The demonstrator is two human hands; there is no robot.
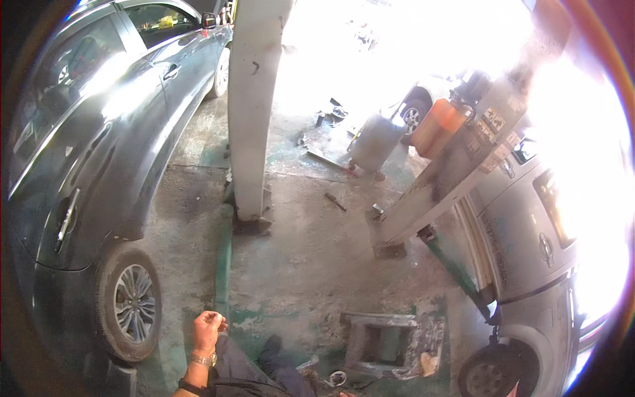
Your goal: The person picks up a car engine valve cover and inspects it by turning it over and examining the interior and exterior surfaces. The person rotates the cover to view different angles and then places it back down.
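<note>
Left hand (208,329) loosely curled, wristwatch (203,358) on it; whether it holds anything, cannot tell. Right hand out of view. Nearest thing: rear wheel (134,303) of dark car (86,145), just left of the hand.

Risk, as judged: tripping on green hose (223,264) along the floor, or on the metal stand (378,341) ahead.

Around: white lift column (254,106), second lift post (440,185), grey tank (376,142), orange tank (438,127), silver car (529,231) at right. Glare washes out the far yard.

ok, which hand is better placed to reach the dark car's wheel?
Left. The left hand is up with its fingers curled, on the same side as the wheel, with only bare floor between them. The right hand is out of view, so its reach can't be judged.
</note>
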